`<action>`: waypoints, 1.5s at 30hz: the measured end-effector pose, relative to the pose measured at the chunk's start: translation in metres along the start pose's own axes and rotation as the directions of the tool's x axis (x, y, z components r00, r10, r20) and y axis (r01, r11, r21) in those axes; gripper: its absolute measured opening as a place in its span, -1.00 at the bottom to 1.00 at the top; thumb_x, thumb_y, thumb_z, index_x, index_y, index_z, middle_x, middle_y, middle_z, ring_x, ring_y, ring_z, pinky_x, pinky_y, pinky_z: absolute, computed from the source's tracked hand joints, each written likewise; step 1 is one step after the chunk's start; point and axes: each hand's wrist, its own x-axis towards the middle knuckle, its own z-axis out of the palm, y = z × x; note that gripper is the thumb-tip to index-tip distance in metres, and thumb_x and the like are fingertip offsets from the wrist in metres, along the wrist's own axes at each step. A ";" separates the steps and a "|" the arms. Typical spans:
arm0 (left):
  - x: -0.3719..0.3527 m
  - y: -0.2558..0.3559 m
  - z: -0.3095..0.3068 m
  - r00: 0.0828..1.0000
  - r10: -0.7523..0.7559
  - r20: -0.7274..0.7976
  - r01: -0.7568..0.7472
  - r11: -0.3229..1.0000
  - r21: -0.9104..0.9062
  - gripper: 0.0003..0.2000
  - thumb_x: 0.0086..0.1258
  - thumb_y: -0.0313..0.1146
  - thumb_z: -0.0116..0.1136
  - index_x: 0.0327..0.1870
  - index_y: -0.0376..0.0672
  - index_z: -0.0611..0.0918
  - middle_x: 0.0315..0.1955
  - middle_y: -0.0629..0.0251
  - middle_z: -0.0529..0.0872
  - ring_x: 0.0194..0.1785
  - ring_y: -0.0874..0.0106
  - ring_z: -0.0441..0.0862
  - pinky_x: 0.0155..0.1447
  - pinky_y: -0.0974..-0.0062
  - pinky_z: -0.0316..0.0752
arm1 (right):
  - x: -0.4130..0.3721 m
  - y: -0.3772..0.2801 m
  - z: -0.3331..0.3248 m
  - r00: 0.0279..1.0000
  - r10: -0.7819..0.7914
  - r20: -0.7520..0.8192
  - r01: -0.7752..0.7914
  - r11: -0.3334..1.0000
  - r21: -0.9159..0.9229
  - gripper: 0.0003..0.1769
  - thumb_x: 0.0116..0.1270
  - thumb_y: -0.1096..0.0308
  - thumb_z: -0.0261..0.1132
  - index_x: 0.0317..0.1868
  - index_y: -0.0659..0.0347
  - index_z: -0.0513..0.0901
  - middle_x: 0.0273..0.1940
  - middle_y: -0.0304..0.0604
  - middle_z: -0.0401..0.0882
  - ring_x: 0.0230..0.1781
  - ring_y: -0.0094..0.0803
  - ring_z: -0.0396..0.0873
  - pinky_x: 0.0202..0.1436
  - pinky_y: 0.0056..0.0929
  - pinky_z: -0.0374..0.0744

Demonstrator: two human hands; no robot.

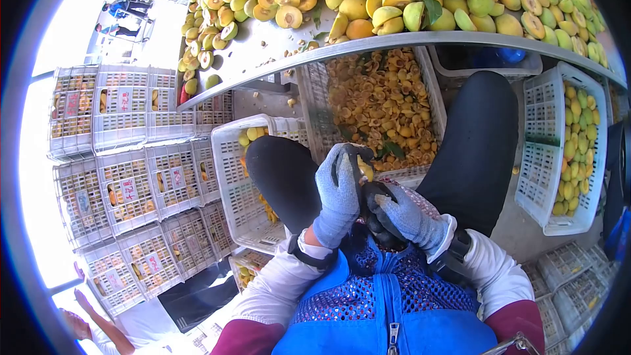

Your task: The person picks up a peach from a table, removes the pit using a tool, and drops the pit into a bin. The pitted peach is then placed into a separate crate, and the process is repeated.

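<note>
Peach (365, 169) is pinched in my left hand (338, 192); right hand (402, 217) curls closed beside it, holding what I cannot tell. A loose grip may drop it between my knees (282, 165).

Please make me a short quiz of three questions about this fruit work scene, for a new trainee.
1. The crate under the table holds: A) whole green fruit, B) orange cut pieces, C) bottles.
2. True or false: the left hand holds a yellow fruit.
3. Fill in: the right hand wears a grey ____.
Key: 1 B; 2 true; 3 glove.
</note>
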 end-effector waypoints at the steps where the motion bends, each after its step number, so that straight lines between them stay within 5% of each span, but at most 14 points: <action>1: 0.001 -0.004 0.001 0.998 0.064 -0.002 -0.064 0.998 0.008 -0.69 0.49 -0.24 -0.09 -0.22 -0.32 0.60 -0.43 0.32 0.64 -0.38 0.57 0.54 -0.26 0.61 0.45 | 0.001 0.001 -0.001 1.000 -0.006 0.006 0.006 1.000 -0.010 -0.71 0.42 0.33 0.16 0.07 0.30 0.52 -0.20 -0.19 0.62 -0.21 -0.41 0.59 -0.17 -0.40 0.55; 2: 0.001 -0.006 0.001 0.992 0.124 -0.001 -0.124 0.992 0.017 -0.66 0.53 -0.19 -0.10 -0.22 -0.33 0.60 -0.43 0.34 0.64 -0.38 0.60 0.54 -0.27 0.63 0.45 | 0.001 0.002 -0.002 1.000 -0.011 0.027 0.011 1.000 0.001 -0.71 0.42 0.33 0.15 0.07 0.30 0.53 -0.22 -0.18 0.63 -0.22 -0.40 0.60 -0.16 -0.38 0.55; 5: 0.004 -0.001 -0.001 0.977 -0.189 0.099 0.197 0.978 -0.070 -0.71 0.50 -0.33 -0.14 -0.25 -0.33 0.62 -0.49 0.30 0.62 -0.41 0.53 0.52 -0.26 0.56 0.43 | 0.004 -0.013 -0.004 0.996 -0.072 0.045 0.083 0.946 -0.314 -0.76 0.44 0.33 0.12 0.00 0.29 0.51 -0.37 -0.24 0.56 -0.44 -0.53 0.48 -0.40 -0.53 0.46; 8: 0.005 -0.011 -0.004 0.975 -0.185 0.123 0.181 0.982 0.045 -0.69 0.54 -0.32 -0.18 -0.23 -0.32 0.62 -0.48 0.28 0.64 -0.41 0.52 0.52 -0.27 0.55 0.43 | 0.003 -0.028 -0.002 0.999 -0.031 0.035 0.043 0.898 -0.438 -0.80 0.45 0.33 0.10 -0.05 0.27 0.50 -0.44 -0.28 0.52 -0.52 -0.61 0.43 -0.50 -0.61 0.41; 12: 0.000 -0.007 -0.003 0.998 -0.019 0.059 0.015 0.998 0.067 -0.69 0.51 -0.30 -0.16 -0.22 -0.32 0.61 -0.46 0.24 0.66 -0.41 0.48 0.54 -0.25 0.54 0.44 | -0.001 -0.028 0.005 0.994 0.086 0.068 -0.084 0.996 -0.021 -0.80 0.46 0.27 0.13 -0.09 0.23 0.50 -0.49 -0.29 0.48 -0.59 -0.61 0.38 -0.60 -0.59 0.35; 14: 0.003 -0.013 0.000 0.992 0.125 0.031 -0.126 0.992 0.024 -0.70 0.50 -0.30 -0.16 -0.23 -0.33 0.60 -0.45 0.23 0.66 -0.41 0.46 0.55 -0.25 0.52 0.44 | -0.004 -0.037 0.008 0.985 0.134 0.109 -0.145 0.984 0.105 -0.75 0.46 0.18 0.14 -0.13 0.21 0.48 -0.52 -0.31 0.44 -0.67 -0.61 0.31 -0.68 -0.58 0.27; 18: 0.007 -0.013 -0.005 0.980 0.159 0.117 -0.170 0.981 0.092 -0.69 0.47 -0.32 -0.18 -0.21 -0.35 0.61 -0.41 0.20 0.66 -0.34 0.45 0.58 -0.21 0.53 0.47 | -0.011 -0.044 0.005 0.949 0.179 0.260 -0.238 0.946 0.219 -0.62 0.47 -0.03 0.10 -0.21 0.16 0.44 -0.60 -0.36 0.32 -0.80 -0.61 0.16 -0.78 -0.60 0.13; 23: 0.013 0.001 -0.006 0.970 -0.025 0.243 -0.059 0.941 0.333 -0.76 0.39 -0.39 -0.12 -0.22 -0.35 0.60 -0.43 0.03 0.63 -0.42 0.27 0.61 -0.26 0.44 0.48 | -0.007 -0.041 -0.001 0.893 0.324 0.311 -0.420 0.848 0.322 -0.54 0.43 -0.16 0.08 -0.28 0.11 0.44 -0.66 -0.39 0.27 -0.82 -0.63 0.14 -0.79 -0.58 0.12; 26: 0.015 -0.014 -0.002 0.949 0.263 0.173 -0.286 0.950 0.125 -0.74 0.44 -0.36 -0.11 -0.24 -0.35 0.61 -0.43 0.08 0.64 -0.39 0.31 0.62 -0.21 0.45 0.49 | -0.008 -0.041 -0.002 0.857 0.352 0.376 -0.491 0.780 0.389 -0.50 0.39 -0.22 0.10 -0.33 0.08 0.43 -0.68 -0.41 0.23 -0.84 -0.64 0.10 -0.81 -0.57 0.09; 30: 0.023 -0.003 0.003 0.886 0.299 0.353 -0.329 0.944 0.025 -0.57 0.57 -0.15 -0.22 -0.23 -0.36 0.60 -0.38 0.19 0.66 -0.34 0.41 0.61 -0.13 0.49 0.49 | 0.001 -0.028 -0.011 0.744 0.194 0.639 -0.634 0.508 0.583 -0.48 0.40 -0.26 0.03 -0.38 0.06 0.38 -0.70 -0.43 0.16 -0.86 -0.65 0.07 -0.85 -0.60 0.09; 33: 0.015 0.005 0.013 0.941 -0.110 0.321 0.230 0.902 -0.365 -0.51 0.58 -0.07 -0.28 -0.24 -0.35 0.58 -0.38 0.18 0.66 -0.34 0.43 0.60 -0.15 0.49 0.50 | 0.002 -0.025 -0.013 0.672 0.016 0.741 -0.693 0.366 0.621 -0.51 0.46 -0.20 -0.02 -0.39 0.05 0.35 -0.69 -0.41 0.18 -0.85 -0.65 0.09 -0.86 -0.61 0.12; 40: 0.009 0.002 0.016 0.951 -0.165 0.261 0.266 0.866 -0.423 -0.57 0.54 -0.07 -0.18 -0.19 -0.32 0.56 -0.36 0.18 0.65 -0.33 0.38 0.62 -0.15 0.45 0.53 | 0.010 -0.011 -0.015 0.638 -0.136 0.758 -0.709 0.278 0.648 -0.47 0.46 -0.19 -0.01 -0.30 0.18 0.40 -0.66 -0.29 0.30 -0.84 -0.61 0.22 -0.86 -0.60 0.24; 43: 0.014 -0.027 0.008 0.846 -0.403 0.349 0.523 0.501 -0.690 -0.61 0.53 -0.09 -0.13 -0.16 -0.31 0.56 -0.34 0.18 0.66 -0.30 0.34 0.63 -0.12 0.40 0.56 | 0.003 -0.016 -0.014 0.666 -0.120 0.736 -0.641 0.414 0.647 -0.48 0.46 -0.20 -0.04 -0.30 0.15 0.37 -0.66 -0.31 0.27 -0.83 -0.60 0.20 -0.83 -0.56 0.26; 45: 0.014 -0.033 -0.005 0.969 -0.221 0.109 0.246 0.894 -0.374 -0.59 0.53 -0.07 -0.13 -0.16 -0.30 0.59 -0.39 0.21 0.66 -0.36 0.37 0.64 -0.21 0.44 0.58 | -0.004 -0.031 -0.015 0.688 -0.134 0.714 -0.534 0.573 0.622 -0.52 0.48 -0.17 -0.06 -0.35 0.07 0.33 -0.67 -0.36 0.22 -0.84 -0.61 0.14 -0.84 -0.56 0.21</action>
